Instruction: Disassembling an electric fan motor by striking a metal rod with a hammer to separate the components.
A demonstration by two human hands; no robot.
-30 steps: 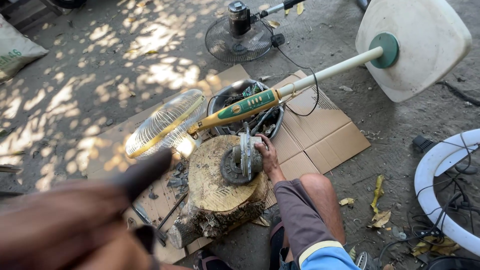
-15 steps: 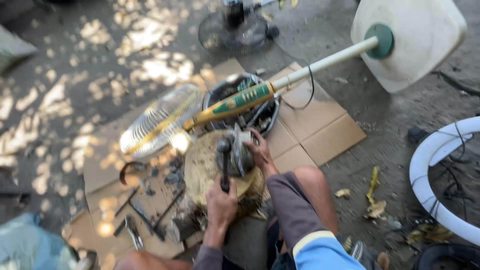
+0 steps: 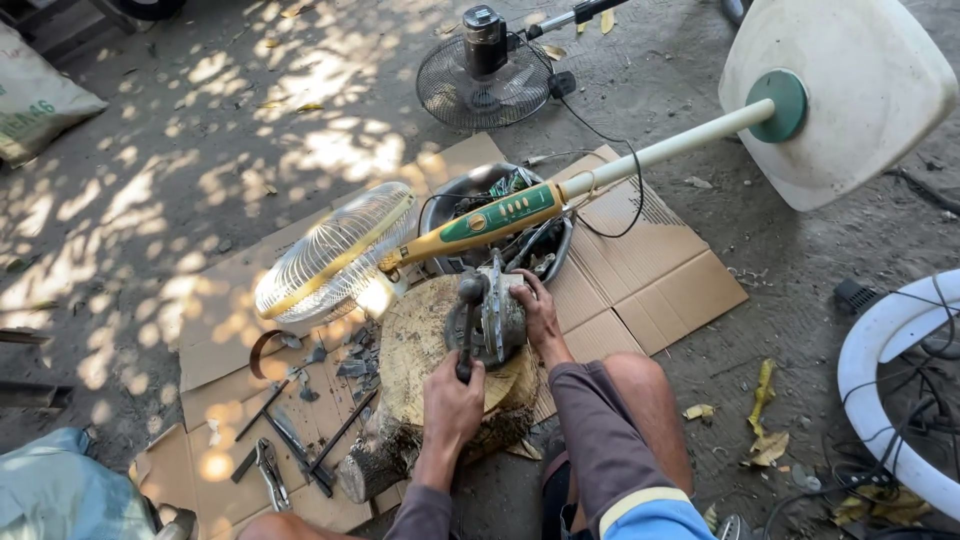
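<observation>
From the head view, my left hand (image 3: 452, 398) is closed round the handle of a dark hammer (image 3: 467, 325), whose head sits at the far end just above the metal motor part (image 3: 497, 318). That part stands on the wooden stump (image 3: 425, 345) in the middle of the cardboard sheet (image 3: 660, 270). My right hand (image 3: 535, 312) is clamped on the right side of the motor part, fingers wrapped over its edge; how far they reach round the back I cannot tell. The lying pedestal fan (image 3: 335, 255) crosses just beyond the stump, its pole hiding part of the dark bowl (image 3: 470, 190) of wires behind it. Left of the stump lie loose hand tools (image 3: 285, 445), small and hard to sort out. A white ring (image 3: 880, 380) is cut off at the right edge, and another fan (image 3: 485, 70) lies far off.
</observation>
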